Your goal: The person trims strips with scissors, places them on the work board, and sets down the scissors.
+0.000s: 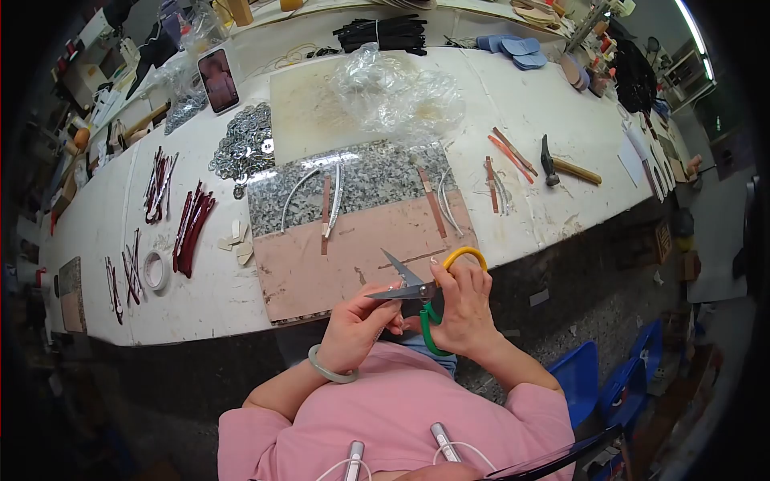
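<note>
Yellow-and-green scissors (427, 292) sit in the right hand's (465, 309) grip, blades parted; the left hand (357, 321) pinches a mostly hidden slender piece (402, 282) between them. That cut seems unfinished; silvery strips (336, 202) lie ahead of both hands, done or undone unclear.

Right hand (465, 311) holding scissors (427, 292), blades (395, 294) apart; left hand (353, 325) beside blades.
</note>
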Motion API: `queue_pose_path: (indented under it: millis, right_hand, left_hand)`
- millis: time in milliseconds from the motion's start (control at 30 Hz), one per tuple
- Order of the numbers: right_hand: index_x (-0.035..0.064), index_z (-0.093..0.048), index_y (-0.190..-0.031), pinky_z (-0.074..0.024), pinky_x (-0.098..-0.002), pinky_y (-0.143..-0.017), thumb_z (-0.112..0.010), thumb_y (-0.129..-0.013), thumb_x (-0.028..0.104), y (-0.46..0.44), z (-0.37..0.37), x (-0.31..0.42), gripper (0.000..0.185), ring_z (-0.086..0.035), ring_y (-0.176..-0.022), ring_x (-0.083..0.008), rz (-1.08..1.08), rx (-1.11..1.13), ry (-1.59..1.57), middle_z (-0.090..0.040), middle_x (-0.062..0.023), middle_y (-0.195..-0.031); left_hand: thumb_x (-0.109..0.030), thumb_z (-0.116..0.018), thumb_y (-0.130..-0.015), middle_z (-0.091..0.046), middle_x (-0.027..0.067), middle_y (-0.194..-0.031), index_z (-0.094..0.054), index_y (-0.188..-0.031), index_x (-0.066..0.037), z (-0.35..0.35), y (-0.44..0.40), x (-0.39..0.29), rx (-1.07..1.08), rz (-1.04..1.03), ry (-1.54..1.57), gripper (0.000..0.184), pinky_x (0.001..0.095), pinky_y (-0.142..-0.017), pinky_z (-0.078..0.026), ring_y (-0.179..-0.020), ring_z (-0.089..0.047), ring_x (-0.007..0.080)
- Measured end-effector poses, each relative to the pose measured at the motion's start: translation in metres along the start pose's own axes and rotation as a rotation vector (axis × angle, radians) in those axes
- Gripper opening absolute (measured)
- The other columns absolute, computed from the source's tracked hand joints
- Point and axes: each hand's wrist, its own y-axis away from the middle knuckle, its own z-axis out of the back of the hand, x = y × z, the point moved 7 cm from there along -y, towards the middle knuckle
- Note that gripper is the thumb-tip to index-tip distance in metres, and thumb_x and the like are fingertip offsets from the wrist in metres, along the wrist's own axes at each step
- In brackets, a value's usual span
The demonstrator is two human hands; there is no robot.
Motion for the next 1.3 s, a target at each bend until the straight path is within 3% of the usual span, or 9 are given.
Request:
queue_pose_path:
  millis: [467, 767, 1067, 1300]
  right_hand:
    - [0.0038, -0.043, -0.126, -0.0333, -0.0454, -0.082, -0.076, -0.069, 0.046, -0.001, -0.004, 0.000, 0.078, -0.043, -0.095, -0.0331, 0.035, -0.020, -0.061, -0.043, -0.0153, -0.101]
    - [0.0010, -0.047, -0.121, -0.0363, -0.0423, -0.079, -0.079, -0.068, 0.044, 0.002, -0.005, -0.003, 0.075, -0.047, -0.091, -0.0319, 0.025, -0.072, -0.132, -0.046, -0.0147, -0.096]
    - [-0.0020, -0.050, -0.116, -0.0467, -0.0362, -0.065, -0.082, -0.062, 0.046, 0.005, 0.000, 0.000, 0.079, -0.056, -0.072, -0.0266, 0.021, -0.089, -0.271, -0.056, -0.0121, -0.085]
    - [-0.0004, -0.050, -0.116, -0.0459, -0.0363, -0.065, -0.082, -0.062, 0.046, 0.005, 0.011, 0.003, 0.079, -0.055, -0.071, -0.0269, 0.022, -0.138, -0.221, -0.055, -0.0124, -0.085]
  left_hand:
    - [0.001, -0.055, -0.092, -0.054, 0.0054, -0.104, -0.062, -0.106, 0.008, -0.003, 0.003, -0.013, -0.019, -0.146, -0.218, 0.018, 0.0219, -0.071, -0.053, -0.081, -0.061, 0.0103]
    - [0.000, -0.055, -0.091, -0.055, 0.0053, -0.103, -0.062, -0.106, 0.006, -0.006, 0.003, -0.017, -0.010, -0.146, -0.235, 0.017, 0.0214, -0.068, -0.053, -0.082, -0.061, 0.0098]
    - [0.001, -0.056, -0.090, -0.055, 0.0038, -0.095, -0.062, -0.108, 0.004, -0.004, 0.004, -0.025, -0.020, -0.232, -0.400, 0.018, 0.0181, -0.062, -0.039, -0.074, -0.050, 0.0054]
    - [0.002, -0.056, -0.090, -0.055, 0.0039, -0.097, -0.062, -0.107, 0.004, -0.007, 0.007, -0.024, 0.004, -0.204, -0.395, 0.018, 0.0180, -0.062, -0.040, -0.075, -0.051, 0.0050]
